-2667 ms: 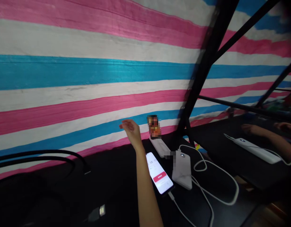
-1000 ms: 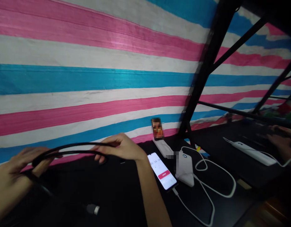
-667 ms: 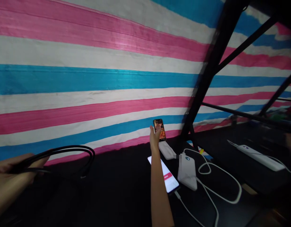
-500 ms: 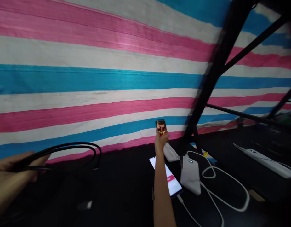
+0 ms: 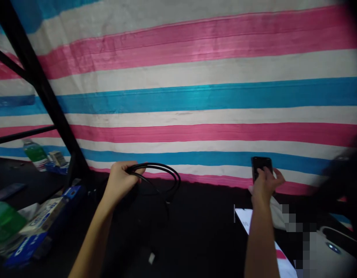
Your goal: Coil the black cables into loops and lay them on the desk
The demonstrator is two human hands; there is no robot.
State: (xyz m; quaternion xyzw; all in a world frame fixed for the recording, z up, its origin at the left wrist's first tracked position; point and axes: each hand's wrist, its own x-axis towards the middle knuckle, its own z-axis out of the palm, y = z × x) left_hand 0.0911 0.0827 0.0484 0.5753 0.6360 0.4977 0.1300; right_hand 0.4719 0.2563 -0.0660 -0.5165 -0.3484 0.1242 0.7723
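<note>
My left hand [image 5: 119, 181] is closed around a looped black cable [image 5: 162, 175], held above a dark table [image 5: 196, 227]. The cable's plug end [image 5: 151, 258] hangs down near the table. My right hand [image 5: 264, 185] grips a small phone [image 5: 261, 164] with a dark screen, standing upright against the striped wall. Below my right forearm a second phone [image 5: 245, 218] lies flat with its screen lit. A white power bank [image 5: 332, 247] rests at the lower right.
A pink, white and blue striped tarpaulin [image 5: 196, 96] backs the table. A black metal frame post [image 5: 39, 85] rises at the left. Beyond it stand a green bottle [image 5: 35, 152] and small boxes; blue packets [image 5: 30, 231] lie at the lower left.
The view has swung to the left. My left hand has carried the looped cable toward the middle. My right hand stays on the upright phone, whose screen has gone dark.
</note>
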